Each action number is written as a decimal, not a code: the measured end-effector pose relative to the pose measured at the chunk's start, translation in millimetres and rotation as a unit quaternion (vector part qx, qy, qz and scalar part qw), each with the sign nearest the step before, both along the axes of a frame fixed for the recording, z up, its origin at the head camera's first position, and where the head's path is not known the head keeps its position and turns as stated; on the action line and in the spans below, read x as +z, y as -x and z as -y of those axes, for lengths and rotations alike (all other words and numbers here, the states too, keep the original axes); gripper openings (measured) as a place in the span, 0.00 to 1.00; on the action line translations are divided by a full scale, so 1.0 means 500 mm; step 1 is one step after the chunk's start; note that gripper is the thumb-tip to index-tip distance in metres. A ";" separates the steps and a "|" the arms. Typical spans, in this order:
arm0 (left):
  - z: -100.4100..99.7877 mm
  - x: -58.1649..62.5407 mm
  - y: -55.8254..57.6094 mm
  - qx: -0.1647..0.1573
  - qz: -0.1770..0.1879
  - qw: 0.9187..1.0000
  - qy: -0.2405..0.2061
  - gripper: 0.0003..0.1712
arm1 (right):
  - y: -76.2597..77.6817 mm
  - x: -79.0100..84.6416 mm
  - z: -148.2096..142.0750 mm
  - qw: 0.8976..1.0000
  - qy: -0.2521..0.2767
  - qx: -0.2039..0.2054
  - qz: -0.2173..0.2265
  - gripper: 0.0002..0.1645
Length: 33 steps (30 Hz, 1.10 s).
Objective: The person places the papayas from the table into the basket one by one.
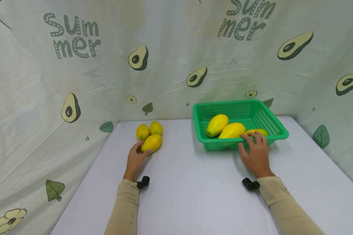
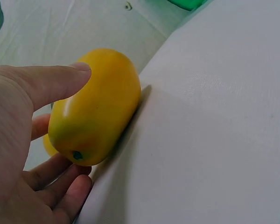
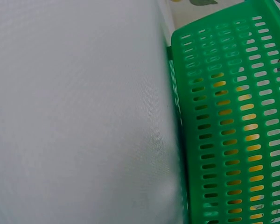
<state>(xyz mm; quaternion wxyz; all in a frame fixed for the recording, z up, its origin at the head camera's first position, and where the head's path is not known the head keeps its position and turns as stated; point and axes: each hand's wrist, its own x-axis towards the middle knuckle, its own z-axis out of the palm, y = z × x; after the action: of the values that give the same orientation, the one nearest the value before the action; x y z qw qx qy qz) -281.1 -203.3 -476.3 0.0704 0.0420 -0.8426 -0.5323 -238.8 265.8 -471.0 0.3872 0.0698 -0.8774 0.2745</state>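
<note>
My left hand (image 1: 136, 160) holds a yellow mango (image 1: 152, 143) at the table's left side. In the left wrist view, the thumb (image 2: 60, 84) lies along one side of this mango (image 2: 100, 107), with fingers behind and below it; a small green stem spot faces the camera. Two more mangoes (image 1: 142, 132) (image 1: 156, 128) lie just behind it. My right hand (image 1: 256, 155) is at the near rim of a green slotted basket (image 1: 204, 143), fingers over the rim and thumb outside. Inside are three mangoes (image 1: 217, 125) (image 1: 232, 130) (image 1: 260, 132), the rightmost partly hidden by the fingers.
A white cloth covers the table (image 1: 191, 189). Behind and beside it hangs a pale curtain (image 1: 167, 32) printed with avocados, leaves and lettering. The basket stands at the back right, close to the curtain. Its slotted side (image 3: 228, 140) fills the right of the right wrist view.
</note>
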 end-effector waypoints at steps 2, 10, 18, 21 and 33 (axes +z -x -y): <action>0.000 -0.002 0.001 0.000 0.000 1.000 0.003 0.37 | 0.001 0.001 0.001 1.000 0.002 0.000 0.002 0.18; -0.006 -0.008 0.006 0.003 -0.017 1.000 0.018 0.36 | 0.003 -0.002 -0.002 1.000 0.000 0.001 -0.002 0.18; -0.008 -0.013 0.008 -0.001 -0.012 0.999 0.031 0.35 | 0.005 -0.004 -0.003 1.000 -0.006 0.001 0.004 0.19; -0.009 -0.010 0.009 -0.002 -0.013 0.999 0.030 0.34 | 0.006 0.000 -0.003 1.000 -0.006 -0.001 0.008 0.19; -0.003 -0.014 0.011 -0.008 -0.001 0.999 0.035 0.36 | 0.004 0.002 0.000 1.000 -0.003 0.000 0.007 0.19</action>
<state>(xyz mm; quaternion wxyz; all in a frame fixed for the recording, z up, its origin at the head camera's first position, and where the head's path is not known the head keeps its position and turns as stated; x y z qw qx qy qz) -286.4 -201.9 -483.4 0.0687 0.0327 -0.8608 -0.5031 -241.0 265.8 -470.2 0.3807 0.0689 -0.8811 0.2720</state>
